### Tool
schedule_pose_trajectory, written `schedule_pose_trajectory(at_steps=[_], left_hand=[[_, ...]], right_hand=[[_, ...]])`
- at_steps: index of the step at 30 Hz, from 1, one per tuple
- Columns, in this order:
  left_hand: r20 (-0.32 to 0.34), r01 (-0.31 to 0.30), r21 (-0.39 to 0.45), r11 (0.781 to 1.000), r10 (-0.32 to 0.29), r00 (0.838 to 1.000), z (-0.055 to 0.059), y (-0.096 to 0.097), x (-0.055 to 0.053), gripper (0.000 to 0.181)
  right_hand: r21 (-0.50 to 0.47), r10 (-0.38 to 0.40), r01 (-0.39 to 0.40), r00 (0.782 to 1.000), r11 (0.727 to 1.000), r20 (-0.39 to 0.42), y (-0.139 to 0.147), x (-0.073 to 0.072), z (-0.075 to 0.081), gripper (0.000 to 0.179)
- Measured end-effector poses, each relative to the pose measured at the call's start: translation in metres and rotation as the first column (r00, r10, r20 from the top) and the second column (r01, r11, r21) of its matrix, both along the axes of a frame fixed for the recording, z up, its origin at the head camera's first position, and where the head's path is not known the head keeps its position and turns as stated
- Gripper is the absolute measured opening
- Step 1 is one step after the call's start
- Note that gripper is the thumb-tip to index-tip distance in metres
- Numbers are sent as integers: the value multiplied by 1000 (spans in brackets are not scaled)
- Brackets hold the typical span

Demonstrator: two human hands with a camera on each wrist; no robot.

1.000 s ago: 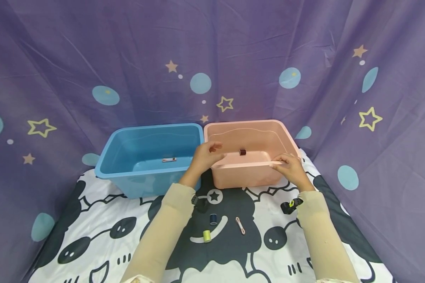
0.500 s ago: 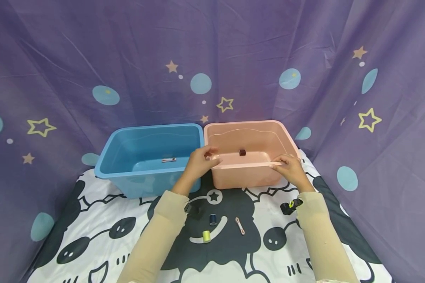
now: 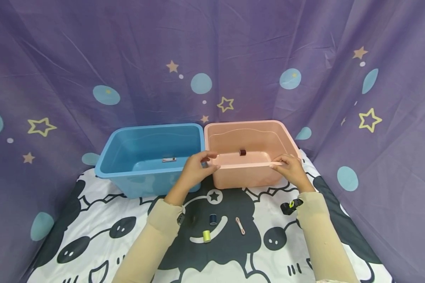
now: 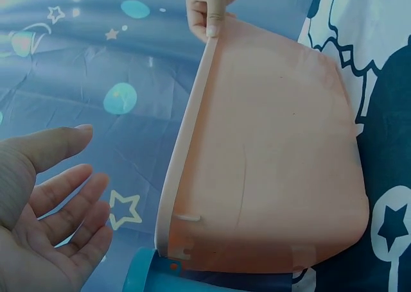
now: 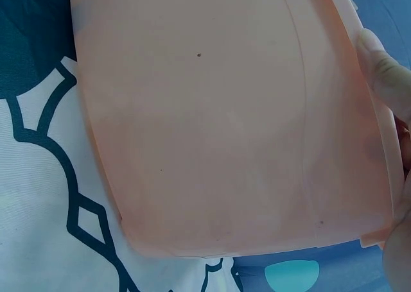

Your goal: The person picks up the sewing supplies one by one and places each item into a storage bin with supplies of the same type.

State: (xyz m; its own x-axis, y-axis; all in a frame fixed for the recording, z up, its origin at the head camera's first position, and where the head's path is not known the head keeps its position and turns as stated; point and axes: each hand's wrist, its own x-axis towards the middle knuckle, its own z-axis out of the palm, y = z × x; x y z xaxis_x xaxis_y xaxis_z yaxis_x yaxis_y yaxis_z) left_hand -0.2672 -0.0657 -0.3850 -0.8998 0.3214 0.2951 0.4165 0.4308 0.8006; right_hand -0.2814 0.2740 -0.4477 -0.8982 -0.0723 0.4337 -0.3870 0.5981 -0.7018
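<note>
Pinching the pink bin (image 3: 249, 177) right of centre, the right hand (image 3: 291, 169) likely steadies it, while mid-frame the left hand (image 3: 194, 169) hangs relaxed, empty.

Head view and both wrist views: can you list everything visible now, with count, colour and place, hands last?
Blue tub: 1, blue, left on the cloth
Pink tub: 1, pink, right of the blue tub
Brown spool: 1, dark brown, inside the pink tub
Small slim item: 1, whitish with darker marks, inside the blue tub; unclear what
Navy spool: 1, dark blue, on the cloth
Yellow spool: 1, yellow-green, near the navy spool
Slim strip: 1, pale pink, right of both
Cloth: 1, black-and-white print, under the tubs
Backdrop: purple, patterned, behind
Wrist devices: 2, black, one per wrist
Sleeves: 2, beige
Left hand: 1, bare, by the pink tub's near-left corner
Right hand: 1, bare, pinching its near rim
</note>
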Motion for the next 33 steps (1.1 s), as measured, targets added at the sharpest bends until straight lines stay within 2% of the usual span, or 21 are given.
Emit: schedule_pose_trajectory(at_steps=[8, 18, 33], left_hand=[[-38, 23, -3, 1000, -23, 999, -6, -6, 10, 40], [-44, 20, -36, 999, -22, 999, -13, -14, 21, 41], [-4, 28, -27, 999, -28, 1000, -26, -14, 38, 42]], right_hand=[[10, -3, 3, 1000, 1000, 7, 0, 0, 2, 12], [6, 5, -5, 1000, 1000, -4, 0, 2, 2, 13], [-3, 18, -18, 1000, 1000, -21, 1, -1, 2, 12]])
